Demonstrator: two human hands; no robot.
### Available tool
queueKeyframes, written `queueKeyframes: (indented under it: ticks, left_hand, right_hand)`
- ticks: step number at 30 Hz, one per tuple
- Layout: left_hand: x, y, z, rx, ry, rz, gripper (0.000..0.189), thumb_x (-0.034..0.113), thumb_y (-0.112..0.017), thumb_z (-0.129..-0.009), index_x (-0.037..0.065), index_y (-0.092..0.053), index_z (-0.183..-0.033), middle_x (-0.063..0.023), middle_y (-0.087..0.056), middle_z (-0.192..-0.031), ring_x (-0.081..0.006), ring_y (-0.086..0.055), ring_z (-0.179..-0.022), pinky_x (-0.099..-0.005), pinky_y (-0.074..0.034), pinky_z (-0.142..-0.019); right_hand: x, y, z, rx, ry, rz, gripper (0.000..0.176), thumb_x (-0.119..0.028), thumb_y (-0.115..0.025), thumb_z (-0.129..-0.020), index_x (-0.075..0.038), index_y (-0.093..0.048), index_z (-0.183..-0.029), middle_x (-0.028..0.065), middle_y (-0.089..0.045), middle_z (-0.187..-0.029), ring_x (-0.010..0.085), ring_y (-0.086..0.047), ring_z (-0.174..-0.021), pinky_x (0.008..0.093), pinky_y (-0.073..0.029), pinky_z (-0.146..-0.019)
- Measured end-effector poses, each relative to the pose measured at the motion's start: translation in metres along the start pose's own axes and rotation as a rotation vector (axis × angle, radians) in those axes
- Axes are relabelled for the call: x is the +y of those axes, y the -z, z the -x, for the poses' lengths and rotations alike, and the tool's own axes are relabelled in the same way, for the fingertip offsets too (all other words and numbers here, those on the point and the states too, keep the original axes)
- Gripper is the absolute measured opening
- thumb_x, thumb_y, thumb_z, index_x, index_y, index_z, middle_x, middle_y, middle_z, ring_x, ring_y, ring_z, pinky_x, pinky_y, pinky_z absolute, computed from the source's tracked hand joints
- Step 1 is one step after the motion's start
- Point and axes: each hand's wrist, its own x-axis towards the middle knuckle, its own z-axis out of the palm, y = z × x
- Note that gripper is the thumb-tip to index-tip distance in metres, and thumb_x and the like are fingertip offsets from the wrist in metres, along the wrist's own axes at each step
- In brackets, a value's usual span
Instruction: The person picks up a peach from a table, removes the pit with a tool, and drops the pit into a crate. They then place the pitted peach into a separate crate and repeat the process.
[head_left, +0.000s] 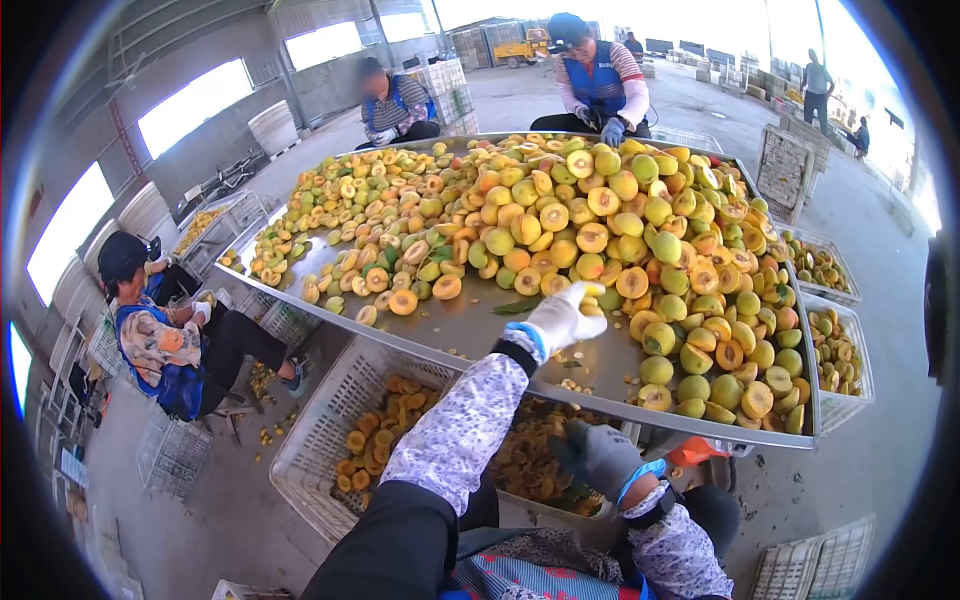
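Observation:
My left hand (565, 318), in a white glove, reaches over the front of the metal table (450, 325). Its thumb and forefinger are apart beside the heap of halved yellow-green peaches (592, 237); a yellow patch shows at the fingertips. Below the table's front edge is my right hand (606, 462), in a grey glove with dark fingers. Those fingers are curled, and whatever they may hold is hidden. Under my hands, a white plastic crate (315, 440) contains cut fruit pieces (385, 430), and more brownish pieces (530, 450) lie nearer the right hand.
Two people (600, 85) (395, 105) sit at the table's far side, and another person (165, 330) sits at the left. Fruit-filled crates (838, 350) stand along the right side. Stacked crates (820, 565) sit on the floor at lower right.

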Motion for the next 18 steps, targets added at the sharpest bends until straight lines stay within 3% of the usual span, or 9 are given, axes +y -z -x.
queueKeyframes:
  ticks: [2,4,6,9,13,16,18]
  left_hand:
    - [-0.023,0.007,0.007,0.091,-0.037,0.52,0.052,0.035,-0.063,-0.096,0.003,-0.056,-0.136,-0.016,-0.068,-0.119,-0.0238,-0.067,-0.108,-0.0331,-0.054,-0.092]
    - [-0.012,0.02,0.042,0.062,-0.139,1.049,0.048,0.033,-0.053,-0.102,-0.002,-0.055,-0.135,-0.0174,-0.067,-0.119,-0.0269,-0.069,-0.104,-0.0365,-0.058,-0.089]
    - [0.004,0.019,0.065,0.099,-0.158,1.219,0.049,0.034,-0.047,-0.103,-0.002,-0.055,-0.134,-0.0171,-0.066,-0.118,-0.0263,-0.07,-0.093,-0.0352,-0.06,-0.079]
    - [0.004,0.004,0.078,0.161,-0.185,1.226,0.049,0.034,-0.039,-0.106,-0.003,-0.054,-0.133,-0.0224,-0.063,-0.128,-0.0304,-0.07,-0.1,-0.0386,-0.06,-0.082]
    - [-0.003,-0.018,0.081,0.248,-0.214,1.327,0.049,0.034,-0.036,-0.107,-0.004,-0.053,-0.134,-0.027,-0.062,-0.127,-0.0358,-0.069,-0.098,-0.0425,-0.057,-0.089]
    - [-0.009,-0.029,0.083,0.283,-0.265,1.286,0.047,0.035,-0.041,-0.106,-0.002,-0.055,-0.132,-0.0275,-0.063,-0.126,-0.0373,-0.068,-0.099,-0.0462,-0.058,-0.084]
    - [-0.006,-0.03,0.085,0.285,-0.187,1.424,0.041,0.035,-0.043,-0.106,0.002,-0.057,-0.127,-0.0243,-0.065,-0.123,-0.0364,-0.068,-0.099,-0.0455,-0.059,-0.083]
  right_hand:
    - [-0.008,0.005,-0.006,0.259,0.114,-0.157,0.026,-0.029,-0.061,-0.097,-0.003,-0.065,-0.101,0.0246,-0.067,-0.08,0.0441,-0.066,-0.077,0.0519,-0.05,-0.066]
    - [-0.013,0.012,-0.013,0.354,0.038,-0.173,0.025,-0.027,-0.06,-0.099,-0.002,-0.063,-0.102,0.0252,-0.065,-0.079,0.0454,-0.064,-0.074,0.0491,-0.049,-0.065]
    - [-0.019,0.013,-0.021,0.465,0.062,-0.376,0.026,-0.027,-0.058,-0.101,-0.001,-0.062,-0.101,0.0243,-0.063,-0.074,0.0433,-0.063,-0.068,0.0459,-0.048,-0.062]
    - [-0.026,0.011,-0.03,0.466,-0.04,-0.457,0.027,-0.027,-0.058,-0.102,0.0,-0.06,-0.101,0.0223,-0.062,-0.071,0.0388,-0.064,-0.064,0.0431,-0.048,-0.06]
    - [-0.029,0.002,-0.039,0.496,-0.002,-0.488,0.03,-0.029,-0.057,-0.103,0.001,-0.06,-0.1,0.0197,-0.064,-0.071,0.0334,-0.065,-0.063,0.042,-0.049,-0.059]
    - [-0.025,-0.008,-0.044,0.487,0.002,-0.544,0.034,-0.032,-0.057,-0.103,0.002,-0.061,-0.102,0.0201,-0.066,-0.074,0.0345,-0.067,-0.068,0.0419,-0.051,-0.062]
    - [-0.028,-0.007,-0.044,0.448,0.006,-0.583,0.035,-0.033,-0.057,-0.103,0.002,-0.062,-0.103,0.0213,-0.067,-0.076,0.0367,-0.069,-0.072,0.0419,-0.052,-0.065]
